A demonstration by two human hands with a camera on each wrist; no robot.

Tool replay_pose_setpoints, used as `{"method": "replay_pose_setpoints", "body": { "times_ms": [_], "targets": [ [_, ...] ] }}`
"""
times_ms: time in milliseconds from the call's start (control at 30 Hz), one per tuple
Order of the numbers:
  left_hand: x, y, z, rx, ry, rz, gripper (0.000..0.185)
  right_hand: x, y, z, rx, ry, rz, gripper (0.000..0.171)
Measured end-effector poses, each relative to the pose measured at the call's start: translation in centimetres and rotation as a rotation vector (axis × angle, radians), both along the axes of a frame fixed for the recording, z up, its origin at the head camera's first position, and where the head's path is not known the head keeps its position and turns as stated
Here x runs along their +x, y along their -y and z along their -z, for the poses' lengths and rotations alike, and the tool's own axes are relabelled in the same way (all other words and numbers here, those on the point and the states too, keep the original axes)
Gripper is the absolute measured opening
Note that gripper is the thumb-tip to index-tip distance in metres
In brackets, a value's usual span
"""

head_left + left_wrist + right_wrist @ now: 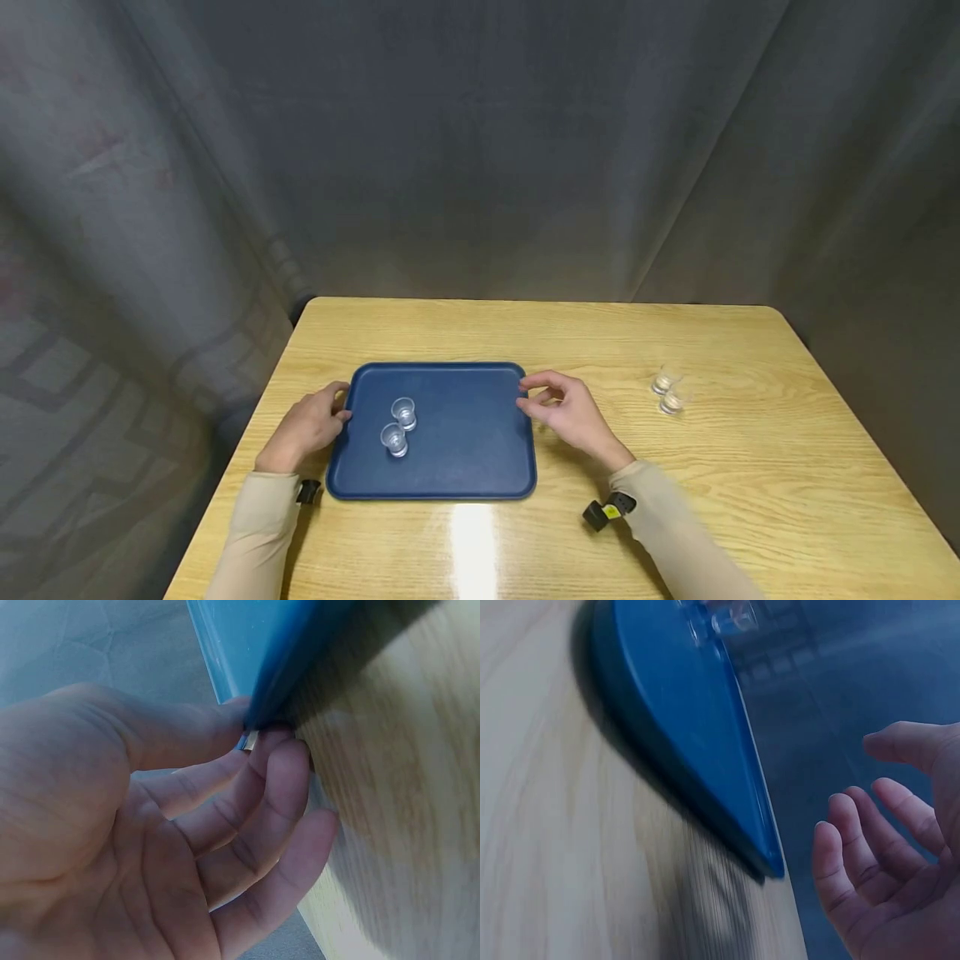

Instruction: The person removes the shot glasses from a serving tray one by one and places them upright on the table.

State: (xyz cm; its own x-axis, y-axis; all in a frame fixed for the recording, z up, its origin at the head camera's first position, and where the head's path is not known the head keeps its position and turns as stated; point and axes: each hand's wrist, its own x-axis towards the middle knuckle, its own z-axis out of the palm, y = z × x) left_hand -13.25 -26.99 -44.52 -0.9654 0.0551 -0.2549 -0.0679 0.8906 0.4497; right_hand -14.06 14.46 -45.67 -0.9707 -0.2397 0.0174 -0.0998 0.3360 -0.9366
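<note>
A blue rectangular tray [468, 437] lies on the wooden table, with two small clear cups, one [403, 412] just behind the other [393, 439], standing on its left half. At the tray's left edge is my left hand [307, 423]; in the left wrist view its thumb [187, 731] meets the rim while the fingers curl in below, pinching the edge. My right hand [567, 410] is beside the tray's right edge, thumb and fingers spread and loosely bent. In the right wrist view a gap separates these fingers [847, 847] from the tray, and nothing is held.
Two more small clear cups, a farther one [663, 382] and a nearer one [672, 403], stand close together on the table [787, 483] to the right of my right hand. Behind the table's back edge hangs a dark grey curtain [480, 167].
</note>
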Motion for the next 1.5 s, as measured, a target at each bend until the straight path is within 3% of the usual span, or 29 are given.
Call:
{"method": "replay_pose_setpoints", "body": {
  "times_ms": [900,1500],
  "targets": [
    [0.0,0.5,-0.3,-0.011,0.011,-0.008,0.051,1.4,11.6,-0.2,-0.018,-0.075,-0.288,0.032],
    [-0.1,0.1,-0.4,0.003,0.016,-0.007,0.05,2.0,15.2,0.1,0.077,-0.097,-0.336,0.032]
  ]
}}
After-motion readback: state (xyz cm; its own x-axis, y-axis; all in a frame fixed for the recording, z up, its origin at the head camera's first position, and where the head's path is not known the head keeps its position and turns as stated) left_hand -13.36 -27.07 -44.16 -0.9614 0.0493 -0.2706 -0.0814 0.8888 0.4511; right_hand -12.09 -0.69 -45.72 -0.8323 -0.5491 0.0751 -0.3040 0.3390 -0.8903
